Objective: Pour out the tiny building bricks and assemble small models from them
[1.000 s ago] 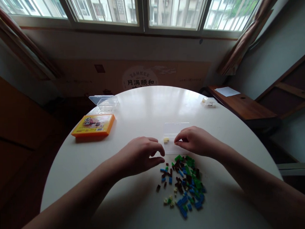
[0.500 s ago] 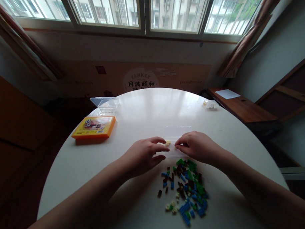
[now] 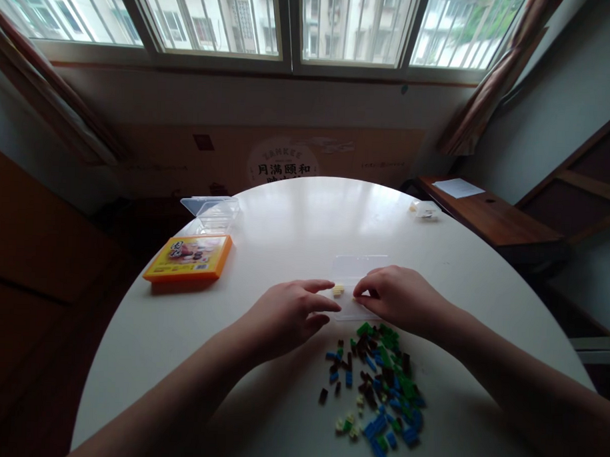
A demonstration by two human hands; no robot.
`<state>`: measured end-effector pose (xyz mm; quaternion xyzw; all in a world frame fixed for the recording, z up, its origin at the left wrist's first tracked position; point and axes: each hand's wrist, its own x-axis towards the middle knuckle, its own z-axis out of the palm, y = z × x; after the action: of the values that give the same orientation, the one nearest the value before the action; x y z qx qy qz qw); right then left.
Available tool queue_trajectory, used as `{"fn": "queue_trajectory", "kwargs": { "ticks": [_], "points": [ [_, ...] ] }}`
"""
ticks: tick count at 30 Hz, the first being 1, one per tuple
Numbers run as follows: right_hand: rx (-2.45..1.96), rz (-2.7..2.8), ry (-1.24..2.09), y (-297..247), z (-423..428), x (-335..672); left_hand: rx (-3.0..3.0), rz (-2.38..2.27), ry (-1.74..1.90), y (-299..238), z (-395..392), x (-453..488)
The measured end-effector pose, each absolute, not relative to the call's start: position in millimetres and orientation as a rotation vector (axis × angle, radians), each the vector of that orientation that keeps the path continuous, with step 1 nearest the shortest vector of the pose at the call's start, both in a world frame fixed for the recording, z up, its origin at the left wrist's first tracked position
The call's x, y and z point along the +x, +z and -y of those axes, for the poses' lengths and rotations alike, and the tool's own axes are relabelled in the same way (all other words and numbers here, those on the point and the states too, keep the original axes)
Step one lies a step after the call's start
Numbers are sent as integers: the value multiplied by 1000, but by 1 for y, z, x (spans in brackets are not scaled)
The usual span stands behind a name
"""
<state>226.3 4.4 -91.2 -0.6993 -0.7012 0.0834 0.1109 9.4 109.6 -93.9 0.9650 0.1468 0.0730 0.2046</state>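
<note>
My left hand point(image 3: 295, 313) has its fingers stretched apart beside a small clump of pale yellow building bricks point(image 3: 337, 290), and nothing is in its grasp. The clump lies on a clear plastic sheet or lid point(image 3: 360, 262). Over the right part of that plastic, my right hand point(image 3: 401, 300) is closed in a pinch. A small pale yellow brick point(image 3: 354, 298) shows at its fingertips, mostly covered by them. Just nearer to me is a loose pile of small building bricks point(image 3: 387, 385) in green, blue, brown and pale yellow.
An orange and yellow box point(image 3: 188, 258) lies on the left of the round white table point(image 3: 285, 221). Behind it stands an open clear plastic case point(image 3: 213, 212). A small clear packet point(image 3: 426, 211) is at the far right, near a wooden desk point(image 3: 500, 218) with paper on it.
Both hands stay over the clear plastic with only slight finger movement. The whole view has shifted a little, so things sit slightly lower.
</note>
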Motion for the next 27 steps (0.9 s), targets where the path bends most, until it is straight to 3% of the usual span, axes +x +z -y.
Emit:
{"fn": "queue_trajectory", "kwargs": {
  "ticks": [27],
  "points": [
    [-2028, 2033, 142, -94, -7, 213, 2720, -378, 209, -94, -109, 10]
  ]
}}
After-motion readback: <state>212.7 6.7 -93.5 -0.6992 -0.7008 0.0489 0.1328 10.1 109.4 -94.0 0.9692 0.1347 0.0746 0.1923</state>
